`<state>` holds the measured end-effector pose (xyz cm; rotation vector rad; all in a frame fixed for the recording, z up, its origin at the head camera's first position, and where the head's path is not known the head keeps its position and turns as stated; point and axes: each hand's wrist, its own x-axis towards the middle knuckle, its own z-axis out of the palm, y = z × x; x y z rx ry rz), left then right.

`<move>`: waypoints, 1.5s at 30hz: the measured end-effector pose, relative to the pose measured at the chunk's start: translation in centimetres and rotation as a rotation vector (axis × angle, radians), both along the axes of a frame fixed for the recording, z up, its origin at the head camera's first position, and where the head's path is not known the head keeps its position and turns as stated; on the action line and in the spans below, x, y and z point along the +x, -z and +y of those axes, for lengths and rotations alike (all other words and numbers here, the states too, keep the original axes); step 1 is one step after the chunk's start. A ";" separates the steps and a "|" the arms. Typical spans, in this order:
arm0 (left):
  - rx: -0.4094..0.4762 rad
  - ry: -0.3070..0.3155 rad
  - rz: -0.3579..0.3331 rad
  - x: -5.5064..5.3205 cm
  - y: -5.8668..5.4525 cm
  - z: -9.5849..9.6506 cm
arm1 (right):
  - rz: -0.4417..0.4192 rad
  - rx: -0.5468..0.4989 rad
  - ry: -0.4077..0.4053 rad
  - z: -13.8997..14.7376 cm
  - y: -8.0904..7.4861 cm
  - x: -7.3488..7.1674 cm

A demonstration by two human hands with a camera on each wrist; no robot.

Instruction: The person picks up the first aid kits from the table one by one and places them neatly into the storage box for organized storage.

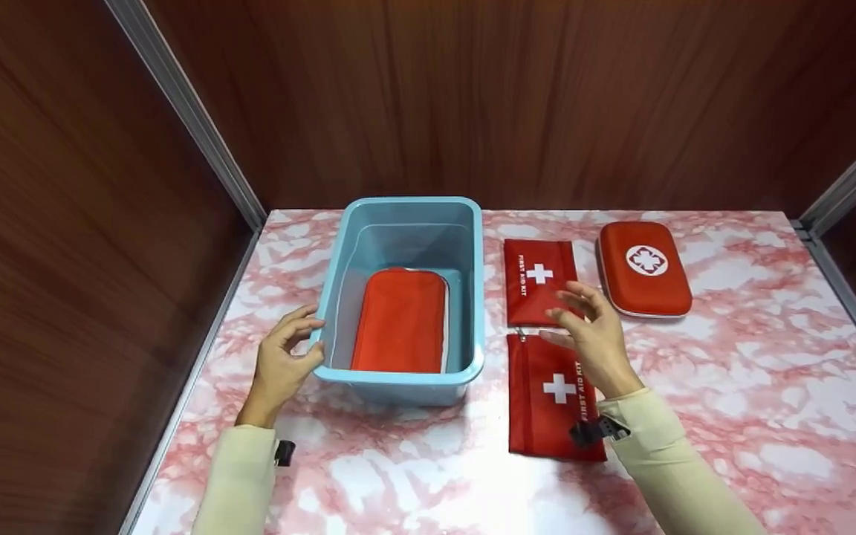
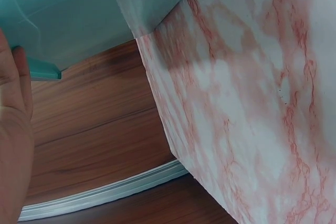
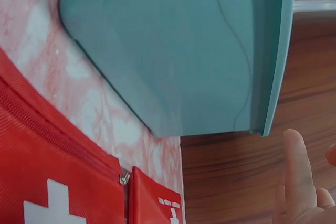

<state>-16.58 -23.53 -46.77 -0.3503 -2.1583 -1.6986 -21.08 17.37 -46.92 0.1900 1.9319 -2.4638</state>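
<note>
Beside the left rim of a light blue plastic bin, my left hand has its fingertips right at the edge, thumb and fingers apart in a loose curve. Inside the bin, a red pouch or case with a pale edge leans up from the floor. My right hand hovers over two flat red zip pouches, its fingers spread and nothing between them. The far first aid pouch and the near first aid pouch carry white crosses; the hand and wrist hide part of them.
A red hard-shell first aid case lies at the far right of the marbled table. Dark wood-look panels rise behind and to both sides, with metal strips at the corners.
</note>
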 end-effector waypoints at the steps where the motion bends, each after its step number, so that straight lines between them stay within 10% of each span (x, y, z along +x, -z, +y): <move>1: 0.000 -0.001 -0.001 0.0 0.0 0.0 | 0.003 -0.004 0.002 0.1 0.1 0.0; 45: 0.006 -0.002 0.004 -0.1 0.2 0.0 | -0.080 0.134 -0.014 4.9 5.1 2.7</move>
